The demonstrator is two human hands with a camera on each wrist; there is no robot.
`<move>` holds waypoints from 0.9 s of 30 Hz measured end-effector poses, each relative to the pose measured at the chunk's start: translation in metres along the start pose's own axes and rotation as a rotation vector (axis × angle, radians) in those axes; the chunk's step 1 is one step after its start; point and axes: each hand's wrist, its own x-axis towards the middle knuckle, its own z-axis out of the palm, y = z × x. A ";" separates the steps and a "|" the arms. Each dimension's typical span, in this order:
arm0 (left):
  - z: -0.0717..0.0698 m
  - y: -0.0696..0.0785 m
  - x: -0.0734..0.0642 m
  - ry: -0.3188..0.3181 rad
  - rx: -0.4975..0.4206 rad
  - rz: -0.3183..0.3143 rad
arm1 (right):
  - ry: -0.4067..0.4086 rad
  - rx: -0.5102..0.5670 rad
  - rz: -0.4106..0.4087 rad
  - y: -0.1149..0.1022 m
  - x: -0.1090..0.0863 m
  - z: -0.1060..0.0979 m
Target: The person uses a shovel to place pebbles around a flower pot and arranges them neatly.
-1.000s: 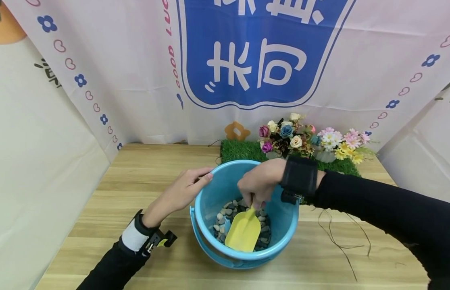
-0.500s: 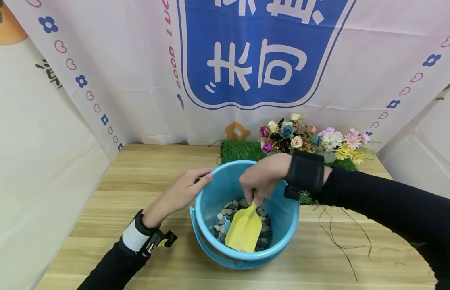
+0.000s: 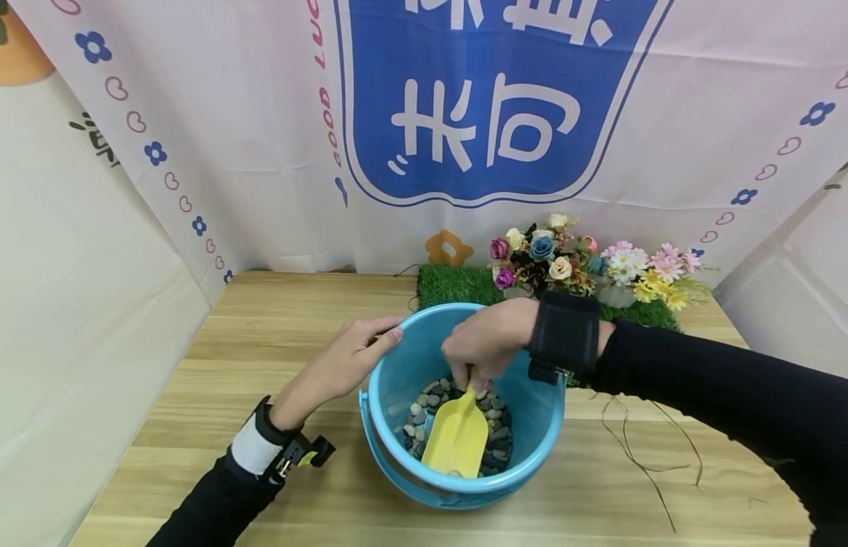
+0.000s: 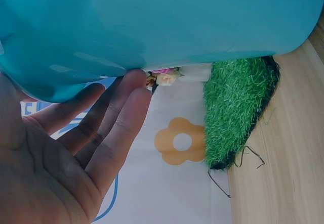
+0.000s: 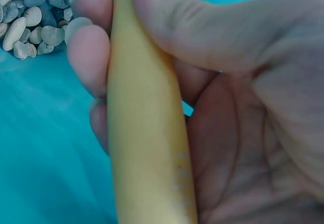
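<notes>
A light blue bucket (image 3: 540,448) stands on the table with several grey and pale pebbles (image 3: 495,418) at its bottom. My left hand (image 3: 345,353) holds the bucket's left rim, thumb over the edge and fingers against the outer wall. In the left wrist view that left hand (image 4: 76,148) shows bent fingers, with fingertips right at the blue wall. Inside the bucket my right hand (image 3: 485,342) grips a yellow toy shovel (image 3: 458,437), its blade angled down over the pebbles. Curled fingers and the thumb wrap the shovel's handle (image 5: 147,102) in the right wrist view.
Behind the bucket lies a green artificial grass mat (image 3: 458,285). On it stand mixed roses (image 3: 543,258) and pink, white and yellow flowers (image 3: 650,270). Thin dark strands (image 3: 629,452) lie at right on the wooden table (image 3: 294,471). A printed cloth (image 3: 273,114) hangs at the back.
My right hand shifts slightly right, then back left with the shovel, whose blade now sits a little further left. The left hand keeps its place on the rim.
</notes>
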 end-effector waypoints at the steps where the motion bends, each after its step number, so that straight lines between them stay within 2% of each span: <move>1: 0.000 0.000 0.000 0.000 0.000 0.001 | 0.002 0.002 -0.005 0.000 0.000 0.000; 10: 0.000 -0.001 0.000 -0.010 -0.015 -0.006 | -0.016 0.097 -0.132 0.011 -0.011 -0.003; 18: 0.000 -0.001 0.000 -0.010 -0.025 -0.016 | -0.020 0.133 -0.154 0.014 -0.019 -0.006; 27: 0.001 -0.003 0.000 -0.005 -0.032 -0.017 | -0.009 0.228 -0.134 0.014 -0.033 -0.007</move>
